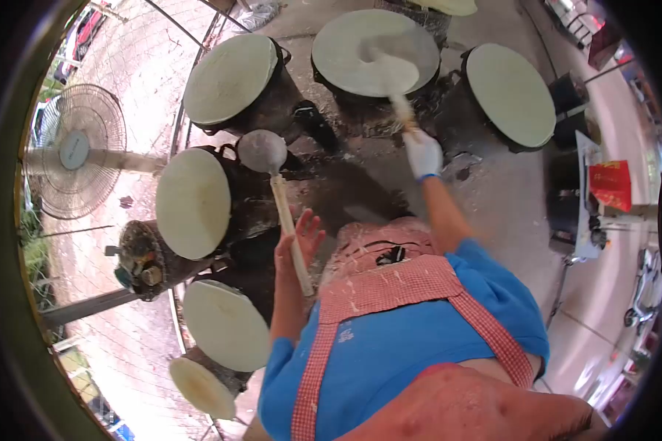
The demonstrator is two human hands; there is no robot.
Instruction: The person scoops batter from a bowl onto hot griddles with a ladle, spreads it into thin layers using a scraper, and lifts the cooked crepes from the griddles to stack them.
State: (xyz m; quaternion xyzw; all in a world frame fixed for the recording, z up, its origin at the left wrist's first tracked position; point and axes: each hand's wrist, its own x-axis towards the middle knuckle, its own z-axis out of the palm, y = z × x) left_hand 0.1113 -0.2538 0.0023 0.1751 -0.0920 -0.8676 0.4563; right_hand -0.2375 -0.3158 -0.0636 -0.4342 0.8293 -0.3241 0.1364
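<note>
My left hand (pixel 304 239) is bare and holds a long-handled ladle (pixel 263 151) loosely. The pale handle lies against its palm under the thumb, with the fingers partly stretched. The ladle's round, batter-coated bowl points away from me. My right hand (pixel 422 153), in a white glove, is closed round the handle of a pale spreading tool (pixel 399 77). Motion blurs the tool's rounded head, so its exact kind is unclear. It is over the large round griddle (pixel 338 55) at the top, which is covered with a whitish batter layer and shows a darker patch beside the tool.
More batter-covered round griddles stand in an arc: upper left (pixel 232 81), left (pixel 193 204), lower left (pixel 226 325) and right (pixel 511 95). A pale disc (pixel 202 388) lies lowest. A fan (pixel 75 151) stands far left; a red packet (pixel 610 185) lies on a right-side table.
</note>
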